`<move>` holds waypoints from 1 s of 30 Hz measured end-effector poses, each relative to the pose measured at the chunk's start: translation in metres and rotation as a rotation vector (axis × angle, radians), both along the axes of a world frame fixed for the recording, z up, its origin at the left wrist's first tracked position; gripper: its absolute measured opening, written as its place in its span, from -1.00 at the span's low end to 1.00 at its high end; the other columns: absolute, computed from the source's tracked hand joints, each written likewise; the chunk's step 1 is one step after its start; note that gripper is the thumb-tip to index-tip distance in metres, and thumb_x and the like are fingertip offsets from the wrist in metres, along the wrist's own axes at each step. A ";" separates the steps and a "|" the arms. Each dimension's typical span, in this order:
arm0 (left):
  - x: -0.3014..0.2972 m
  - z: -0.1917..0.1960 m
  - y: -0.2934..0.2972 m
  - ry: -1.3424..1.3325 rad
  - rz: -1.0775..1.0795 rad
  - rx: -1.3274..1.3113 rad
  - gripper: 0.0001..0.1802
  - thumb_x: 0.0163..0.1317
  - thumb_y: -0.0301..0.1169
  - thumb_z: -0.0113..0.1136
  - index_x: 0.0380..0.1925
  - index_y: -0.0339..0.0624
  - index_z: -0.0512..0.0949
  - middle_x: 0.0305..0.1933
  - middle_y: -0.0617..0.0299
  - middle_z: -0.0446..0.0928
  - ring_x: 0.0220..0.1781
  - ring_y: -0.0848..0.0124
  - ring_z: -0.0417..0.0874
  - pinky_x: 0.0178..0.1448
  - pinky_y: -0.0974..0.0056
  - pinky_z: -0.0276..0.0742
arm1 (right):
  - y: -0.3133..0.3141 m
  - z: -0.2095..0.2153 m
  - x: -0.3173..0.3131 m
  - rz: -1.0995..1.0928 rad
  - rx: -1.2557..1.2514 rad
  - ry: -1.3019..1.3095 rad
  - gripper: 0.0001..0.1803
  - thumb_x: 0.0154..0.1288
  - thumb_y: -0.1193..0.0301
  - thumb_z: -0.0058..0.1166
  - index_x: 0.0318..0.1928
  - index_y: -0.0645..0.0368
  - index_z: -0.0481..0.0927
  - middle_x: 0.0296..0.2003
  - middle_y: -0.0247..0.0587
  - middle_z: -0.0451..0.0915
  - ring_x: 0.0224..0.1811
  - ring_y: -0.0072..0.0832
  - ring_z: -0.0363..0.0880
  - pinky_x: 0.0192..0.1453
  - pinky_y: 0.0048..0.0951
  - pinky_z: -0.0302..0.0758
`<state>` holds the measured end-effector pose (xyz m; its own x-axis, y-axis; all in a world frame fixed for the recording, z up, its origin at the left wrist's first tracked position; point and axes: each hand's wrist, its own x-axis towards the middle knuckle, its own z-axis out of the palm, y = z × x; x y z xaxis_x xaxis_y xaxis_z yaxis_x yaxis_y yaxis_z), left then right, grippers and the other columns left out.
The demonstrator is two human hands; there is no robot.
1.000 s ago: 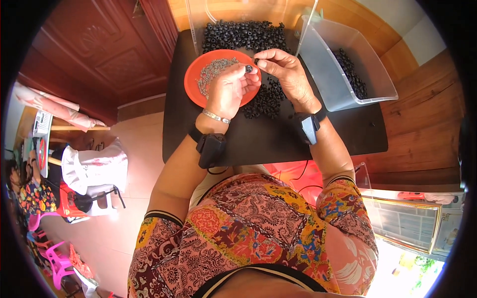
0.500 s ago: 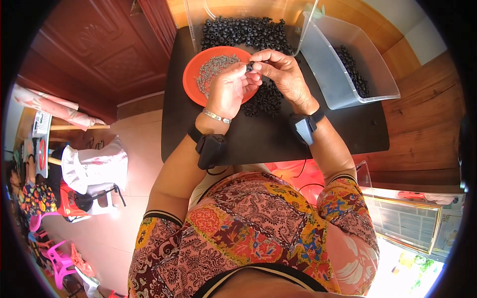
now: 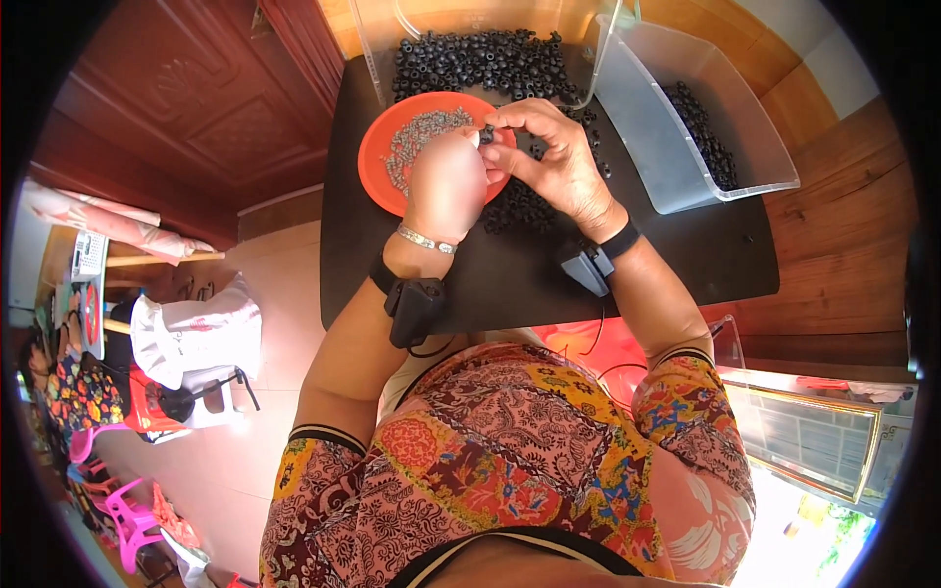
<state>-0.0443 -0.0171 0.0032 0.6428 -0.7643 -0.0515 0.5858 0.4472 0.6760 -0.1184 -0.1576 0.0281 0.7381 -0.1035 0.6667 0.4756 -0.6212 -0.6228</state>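
Observation:
Over the right part of a red-orange plate, my two hands meet at a small black round part. My left hand, blurred over its back, holds this part at its fingertips; most of its fingers are hidden. On the part's other side is my right hand, its index fingertip above and its thumb below, closed around it. Small grey metal-looking pieces lie on the plate. A loose pile of similar black parts sits on the dark table below my right hand.
At the table's far side a clear bin holds many black parts. A translucent bin with more black parts stands right of my hands. The dark table ends close to my body. A stool draped in white cloth stands left.
My right thumb has dropped lower and its index finger has lifted, widening the gap around the black part. The left hand has turned slightly, its back now more toward view.

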 end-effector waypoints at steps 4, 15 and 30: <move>-0.001 -0.002 0.000 0.014 -0.021 -0.038 -0.76 0.26 -0.28 0.01 -0.19 -0.18 0.51 -0.18 0.25 0.56 -0.14 0.43 0.55 -0.01 0.28 0.42 | 0.007 -0.004 0.000 -0.116 -0.107 -0.093 -0.62 -0.11 0.54 0.34 -0.17 0.15 0.62 -0.26 -0.22 0.62 -0.16 -0.31 0.57 0.01 -0.39 0.45; -0.001 -0.002 0.000 0.019 -0.054 -0.038 -0.78 0.26 -0.30 -0.01 -0.21 -0.19 0.50 -0.18 0.21 0.55 -0.13 0.40 0.54 0.03 0.25 0.41 | 0.010 -0.001 -0.001 -0.194 -0.231 -0.177 -0.67 -0.07 0.43 0.33 -0.22 0.14 0.60 -0.39 -0.23 0.58 -0.28 -0.25 0.56 -0.19 -0.33 0.53; -0.005 -0.006 -0.003 0.028 -0.031 -0.053 -0.84 0.26 -0.34 -0.05 -0.24 -0.12 0.47 -0.18 0.25 0.51 -0.10 0.39 0.51 0.05 0.22 0.39 | 0.013 -0.003 -0.003 -0.211 -0.266 -0.141 -0.69 -0.07 0.49 0.26 -0.23 0.16 0.56 -0.42 -0.19 0.56 -0.29 -0.22 0.55 -0.18 -0.30 0.52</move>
